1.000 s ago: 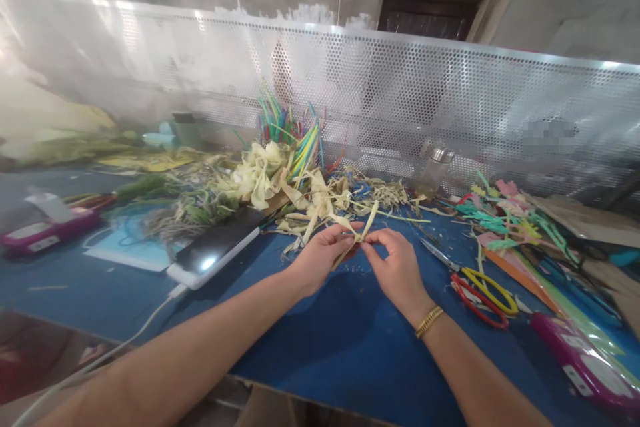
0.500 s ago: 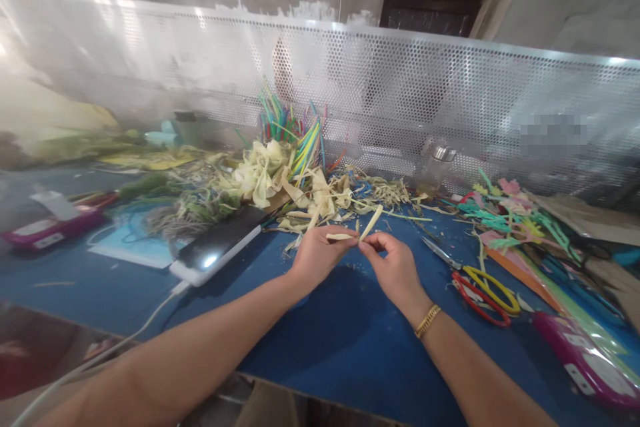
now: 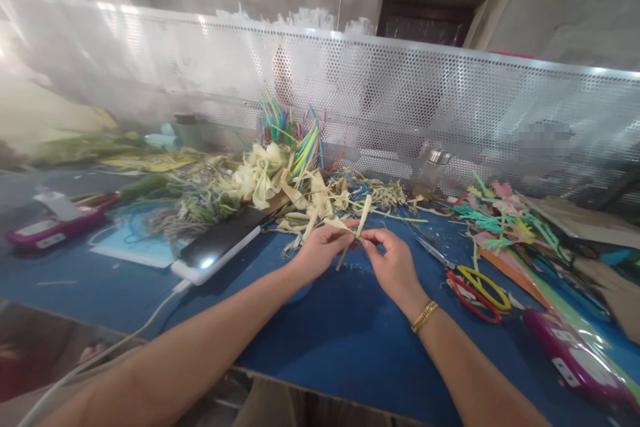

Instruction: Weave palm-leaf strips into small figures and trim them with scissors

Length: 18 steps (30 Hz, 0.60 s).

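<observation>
My left hand (image 3: 317, 255) and my right hand (image 3: 394, 265) meet above the blue table, both closed in a pinch on pale dried husk strips (image 3: 365, 209). One strip rises between the fingertips and leans slightly right. Another end pokes out below them, and a flatter piece shows over the left fingers. Where the strips cross, the fingertips partly hide them. On my right wrist is a gold bracelet (image 3: 425, 317). Scissors (image 3: 473, 287) with one red and one yellow handle lie just right of my right hand.
A heap of dried husks (image 3: 320, 197) lies beyond my hands, with coloured stems (image 3: 285, 127) behind it. To the left are a lit phone (image 3: 220, 243), its white cable and a purple power strip (image 3: 60, 227). Another purple power strip (image 3: 570, 353) lies right. A perforated metal screen (image 3: 400, 80) stands behind.
The strips have turned between my fingers: the upright one is steeper, and an end now points down below the hands. My left fingers have curled over more. The view has tilted slightly upward.
</observation>
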Motion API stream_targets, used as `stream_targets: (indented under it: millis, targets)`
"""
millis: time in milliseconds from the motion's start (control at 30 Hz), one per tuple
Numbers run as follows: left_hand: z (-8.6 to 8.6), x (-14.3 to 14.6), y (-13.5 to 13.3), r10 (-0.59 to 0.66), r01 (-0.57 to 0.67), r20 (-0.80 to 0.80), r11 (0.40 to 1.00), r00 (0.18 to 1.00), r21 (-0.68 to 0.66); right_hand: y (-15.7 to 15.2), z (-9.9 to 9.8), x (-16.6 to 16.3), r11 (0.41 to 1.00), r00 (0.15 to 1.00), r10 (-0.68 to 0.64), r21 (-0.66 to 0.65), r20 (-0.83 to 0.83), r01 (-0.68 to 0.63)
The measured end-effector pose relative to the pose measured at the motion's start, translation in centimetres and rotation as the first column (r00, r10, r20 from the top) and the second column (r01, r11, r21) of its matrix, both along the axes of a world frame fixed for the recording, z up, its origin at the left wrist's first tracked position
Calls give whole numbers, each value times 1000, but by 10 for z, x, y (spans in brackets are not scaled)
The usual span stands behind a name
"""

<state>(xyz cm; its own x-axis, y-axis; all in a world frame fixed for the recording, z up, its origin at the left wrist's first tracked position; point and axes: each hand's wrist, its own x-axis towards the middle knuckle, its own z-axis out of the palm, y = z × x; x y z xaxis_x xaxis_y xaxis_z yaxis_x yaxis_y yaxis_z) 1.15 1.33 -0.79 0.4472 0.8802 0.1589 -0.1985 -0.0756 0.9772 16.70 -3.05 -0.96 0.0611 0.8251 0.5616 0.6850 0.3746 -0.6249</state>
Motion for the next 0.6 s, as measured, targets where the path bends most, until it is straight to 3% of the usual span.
stream_targets:
  millis: [167, 300, 600]
  targets:
    - [-5, 1, 1, 32, -28, 55, 997, 998, -65, 0, 0, 5, 997, 996, -78, -15, 45, 78]
    - [-6, 2, 1, 15, -5, 82, 993, 996, -119, -1, 3, 7, 998, 990, -56, -29, 132, 60]
    - [-1, 1, -3, 102, -98, 67, 993, 993, -59, -6, 8, 1, 998, 975, -52, -6, 214, 54]
